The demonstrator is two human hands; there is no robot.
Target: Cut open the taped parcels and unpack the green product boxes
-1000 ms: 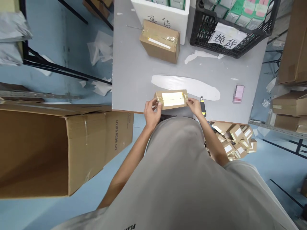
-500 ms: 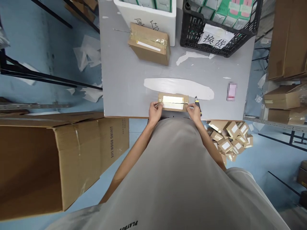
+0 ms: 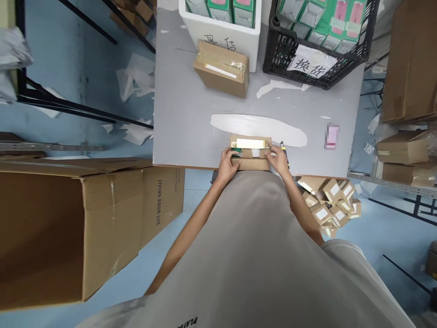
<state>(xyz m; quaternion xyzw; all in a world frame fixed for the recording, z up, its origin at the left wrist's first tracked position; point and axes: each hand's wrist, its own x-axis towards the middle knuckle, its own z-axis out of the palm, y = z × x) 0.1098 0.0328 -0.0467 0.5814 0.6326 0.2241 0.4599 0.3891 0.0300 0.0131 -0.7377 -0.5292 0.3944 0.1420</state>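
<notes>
A small cardboard box [image 3: 251,166] lies at the table's front edge, close against my body, its top flaps parted. Something green shows inside at its left end. My left hand [image 3: 228,165] grips the left end of the box, fingers at the opening. At the other end, my right hand [image 3: 278,159] has its fingers curled on the flap edges. A white label strip and clear tape run along the far flap. Just beyond my right hand lies a yellow and black box cutter [image 3: 284,147], partly hidden by the fingers.
A larger taped carton [image 3: 221,68] stands before a white foam bin [image 3: 218,32] of green boxes. Right of it is a black crate [image 3: 321,75]. A pink item [image 3: 331,136] lies on the table [image 3: 184,136]. A big open carton [image 3: 112,228] stands left; small boxes [image 3: 331,205] are heaped right.
The small box's top has gone from closed with a slit to open, showing green inside. Both hands have shifted along its ends as the flaps parted. The view has shifted slightly.
</notes>
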